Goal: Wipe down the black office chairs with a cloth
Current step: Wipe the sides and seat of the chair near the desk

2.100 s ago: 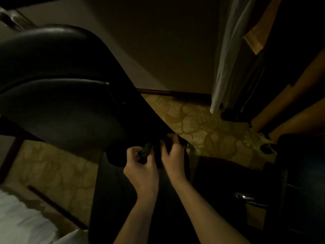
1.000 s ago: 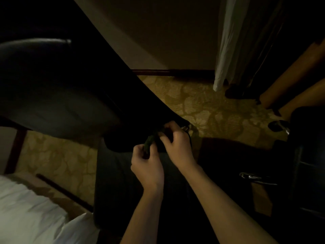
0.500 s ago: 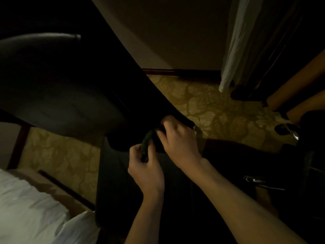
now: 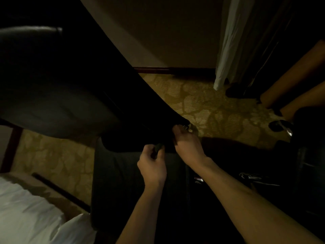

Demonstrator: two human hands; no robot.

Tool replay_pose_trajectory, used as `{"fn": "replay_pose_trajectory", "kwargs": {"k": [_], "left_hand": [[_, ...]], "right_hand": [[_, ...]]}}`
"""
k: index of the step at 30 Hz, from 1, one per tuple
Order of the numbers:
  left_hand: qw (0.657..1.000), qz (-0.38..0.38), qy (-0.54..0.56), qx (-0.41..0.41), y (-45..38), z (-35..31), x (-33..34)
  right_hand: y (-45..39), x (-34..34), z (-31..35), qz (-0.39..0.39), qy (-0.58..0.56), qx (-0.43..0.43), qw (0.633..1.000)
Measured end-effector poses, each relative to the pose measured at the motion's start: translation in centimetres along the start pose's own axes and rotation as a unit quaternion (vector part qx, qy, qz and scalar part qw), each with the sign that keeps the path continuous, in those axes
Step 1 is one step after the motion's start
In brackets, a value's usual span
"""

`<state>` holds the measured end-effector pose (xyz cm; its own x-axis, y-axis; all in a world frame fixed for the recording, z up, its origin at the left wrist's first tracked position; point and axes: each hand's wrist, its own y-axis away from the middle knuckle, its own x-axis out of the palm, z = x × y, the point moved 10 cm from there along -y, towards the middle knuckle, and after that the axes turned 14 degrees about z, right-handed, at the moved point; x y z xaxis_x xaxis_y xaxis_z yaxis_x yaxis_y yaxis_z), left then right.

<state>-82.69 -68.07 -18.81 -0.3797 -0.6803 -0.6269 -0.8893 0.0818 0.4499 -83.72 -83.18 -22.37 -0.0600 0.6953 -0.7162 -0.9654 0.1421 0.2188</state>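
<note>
No readable text, label, brand, number or sign anywhere in the dim view.

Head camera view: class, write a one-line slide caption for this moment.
Left hand pinches a dark cloth while the right hand grips the black office chair in a dim carpeted room.
</note>
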Motion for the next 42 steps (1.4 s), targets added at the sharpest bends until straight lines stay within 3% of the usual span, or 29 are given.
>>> {"fn": "replay_pose_trajectory", "kwargs": {"k": [2,4,5,13,18,27,33,39,42], "left_hand": [[1.0,0.013,0.012,-0.017,-0.3,0.3,0.8],[0.997,0.017,0.054,-0.051,-0.6,1.0,1.7],[0.993,0.021,0.092,-0.072,-0.7,1.3,2.3],[0.949,0.021,0.255,-0.183,-0.8,3.2,4.2],[0.959,0.015,0.252,-0.13,-1.0,2.8,2.6],[0.949,0.033,0.291,-0.116,-1.5,2.8,1.6],[0.936,0.06,0.336,-0.089,-1.2,2.4,1.3],[0.945,0.051,0.324,-0.014,-1.0,1.6,-0.7],[0.948,0.073,0.308,-0.004,-1.2,1.8,-0.3]], "right_hand": [[0.3,1.7,-3.2,0.045,-0.161,0.078,0.983],[1.0,1.4,-5.1,-0.02,-0.3,0.133,0.944],[1.2,1.0,-5.5,-0.052,-0.319,0.152,0.934],[-0.3,2.5,-4.7,-0.034,-0.307,0.169,0.936],[1.1,0.5,-3.7,-0.146,-0.336,0.134,0.921],[0.2,1.5,-2.5,-0.048,-0.299,0.096,0.948],[2.0,0.3,-0.4,-0.097,-0.309,0.072,0.943],[3.5,-2.3,2.8,-0.128,-0.358,0.021,0.924],[3.4,-0.9,1.7,-0.122,-0.385,0.053,0.913]]}}
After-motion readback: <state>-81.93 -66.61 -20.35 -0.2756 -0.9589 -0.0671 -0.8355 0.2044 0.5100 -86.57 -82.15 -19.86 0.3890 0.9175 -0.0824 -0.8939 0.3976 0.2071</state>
